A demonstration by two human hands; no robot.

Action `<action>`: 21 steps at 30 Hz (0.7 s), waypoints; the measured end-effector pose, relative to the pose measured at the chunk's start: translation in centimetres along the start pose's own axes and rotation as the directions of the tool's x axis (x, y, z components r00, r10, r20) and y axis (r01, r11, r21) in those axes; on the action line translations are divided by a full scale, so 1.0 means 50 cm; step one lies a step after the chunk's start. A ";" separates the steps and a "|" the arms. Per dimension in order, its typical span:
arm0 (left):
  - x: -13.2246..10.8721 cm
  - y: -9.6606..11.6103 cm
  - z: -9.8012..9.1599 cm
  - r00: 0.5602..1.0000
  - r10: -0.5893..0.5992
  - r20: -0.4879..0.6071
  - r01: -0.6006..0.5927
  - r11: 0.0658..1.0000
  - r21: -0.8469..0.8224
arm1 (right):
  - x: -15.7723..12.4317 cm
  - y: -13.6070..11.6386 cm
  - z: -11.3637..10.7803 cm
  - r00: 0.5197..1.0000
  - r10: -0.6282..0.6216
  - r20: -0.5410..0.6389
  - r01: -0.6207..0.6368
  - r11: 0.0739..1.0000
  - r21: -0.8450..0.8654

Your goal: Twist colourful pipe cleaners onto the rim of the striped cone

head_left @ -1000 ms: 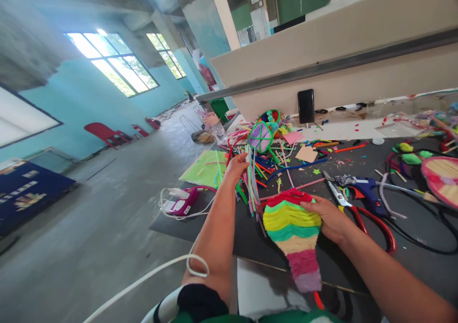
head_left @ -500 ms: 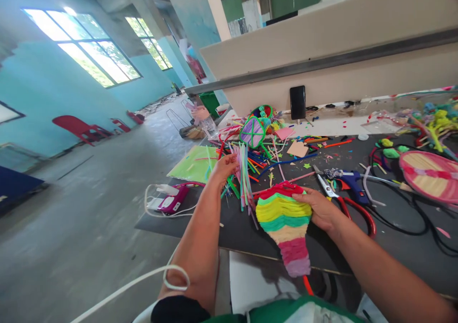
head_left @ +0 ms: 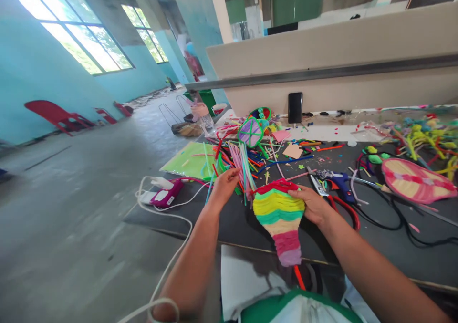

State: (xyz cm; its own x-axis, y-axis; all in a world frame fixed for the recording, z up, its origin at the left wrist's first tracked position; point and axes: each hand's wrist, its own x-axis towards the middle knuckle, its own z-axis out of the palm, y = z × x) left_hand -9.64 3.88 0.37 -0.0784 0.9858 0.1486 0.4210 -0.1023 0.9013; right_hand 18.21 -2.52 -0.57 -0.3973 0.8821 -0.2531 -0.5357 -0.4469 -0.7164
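My right hand (head_left: 315,207) grips the upper right edge of a striped pipe-cleaner fan (head_left: 279,213), its thumb on the front. Bands of red, mint, yellow, teal, beige, dark pink and lilac cross the fan, and an orange-red stem (head_left: 299,277) sticks out below. Left of the fan, my left hand (head_left: 225,187) is closed in a pinch beside a bundle of pastel pipe cleaners (head_left: 243,163). Whatever lies between its fingertips is too small to make out. A red pipe-cleaner end reaches from the fan's top left corner toward that hand.
Scissors (head_left: 318,187) with red handles and a blue glue gun (head_left: 341,184) lie right of the fan. Beyond them rests a pink and cream oval piece (head_left: 417,180). A phone (head_left: 295,107) leans at the back. A purple power strip (head_left: 166,194) with white cords sits at left.
My left hand has drawn back from the pastel bundle, nearer the fan. The camera view has shifted slightly to the right. My right hand still holds the fan.
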 end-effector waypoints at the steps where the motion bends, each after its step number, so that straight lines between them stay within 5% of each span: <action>1: -0.001 -0.003 -0.009 1.000 0.012 -0.019 -0.011 0.999 0.031 | -0.001 0.000 0.001 1.000 -0.001 0.003 0.001 1.000 -0.009; 12: -0.043 -0.045 -0.068 0.993 0.038 -0.113 -0.009 0.970 0.244 | -0.008 -0.001 -0.006 0.996 -0.089 0.010 0.089 0.993 -0.071; 21: 0.003 0.009 0.001 0.992 0.125 -0.005 -0.114 0.916 0.385 | -0.005 0.001 -0.018 0.993 -0.113 -0.019 0.111 0.990 -0.090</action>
State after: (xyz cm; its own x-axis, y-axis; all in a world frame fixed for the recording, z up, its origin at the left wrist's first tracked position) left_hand -9.42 3.97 0.79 -0.0295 0.9646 0.2620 0.7421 -0.1545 0.6523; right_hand 18.94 -2.64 -1.15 -0.3200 0.9295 -0.1832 -0.5071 -0.3314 -0.7956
